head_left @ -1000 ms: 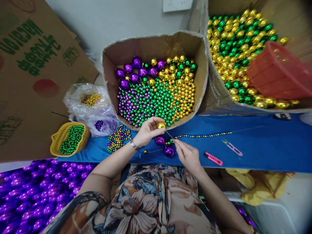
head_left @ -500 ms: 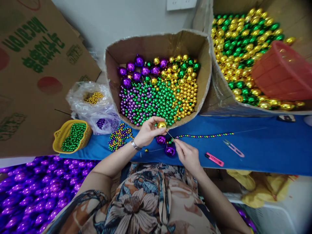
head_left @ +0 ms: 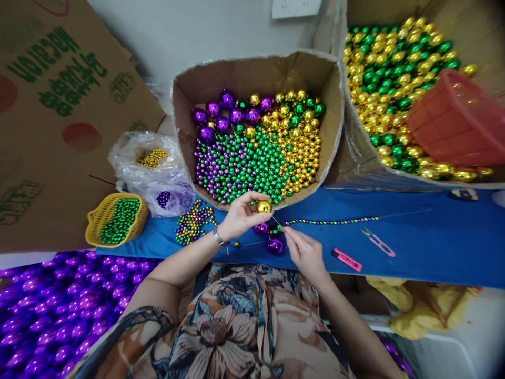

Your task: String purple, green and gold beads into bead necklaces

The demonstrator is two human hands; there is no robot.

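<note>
Between the thumb and fingers of my left hand (head_left: 241,215) is a shiny gold ball bead (head_left: 264,206). To its right, my right hand (head_left: 303,250) pinches a thin needle or stiff thread (head_left: 277,220) whose far end meets the gold bead; which of the two it is I cannot tell. Below and between the hands, a large purple bead (head_left: 275,243) and another purple bead (head_left: 261,227) lie on the blue cloth, with small green ones beside them. A strand of small beads (head_left: 331,221) stretches right across the cloth.
A cardboard box (head_left: 256,71) of mixed beads stands just beyond my hands. A yellow basket (head_left: 91,227) of green beads and loose small beads (head_left: 193,223) lie left. On the right are a pink cutter (head_left: 347,259), thread snips (head_left: 379,242) and a red basket (head_left: 453,118) in another box.
The gold bead and my left fingers have shifted very slightly right and down in the picture. Both hands keep the same grip.
</note>
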